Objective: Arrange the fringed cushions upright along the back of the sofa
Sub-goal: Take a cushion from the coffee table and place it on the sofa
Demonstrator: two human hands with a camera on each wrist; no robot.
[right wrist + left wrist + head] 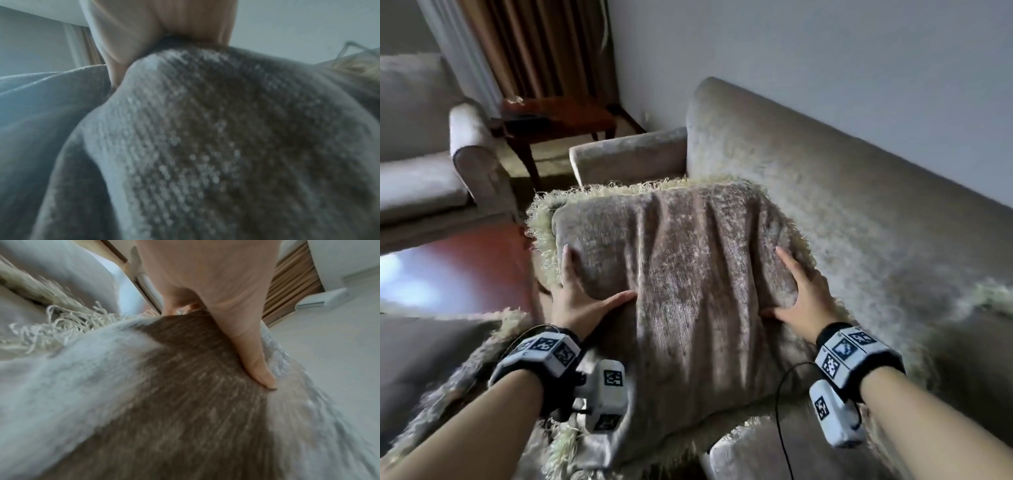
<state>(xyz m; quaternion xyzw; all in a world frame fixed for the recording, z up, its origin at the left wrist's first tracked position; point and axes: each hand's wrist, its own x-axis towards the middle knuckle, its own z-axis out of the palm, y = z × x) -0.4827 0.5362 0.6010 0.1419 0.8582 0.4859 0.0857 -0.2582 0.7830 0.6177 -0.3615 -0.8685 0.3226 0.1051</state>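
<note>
A grey-brown fringed cushion [681, 274] with a cream fringe is held in the air over the sofa seat [893, 267], its face tilted toward me. My left hand [592, 284] grips its left edge, thumb [257, 361] pressed into the front fabric [185, 402]. Gripping the right edge is my right hand [787, 287], thumb on the face; its other fingers are hidden. The right wrist view shows only the palm [164, 24] against the bulging fabric [226, 146]. The sofa backrest [825, 164] rises behind the cushion. A second fringed cushion [465, 370] lies under my left forearm.
The sofa armrest [630, 154] stands just past the held cushion. More cream fringe [993, 294] shows on the seat at the far right. An armchair [421, 171], a dark wooden side table [558, 116] and a glossy red-brown table [448, 274] stand to the left.
</note>
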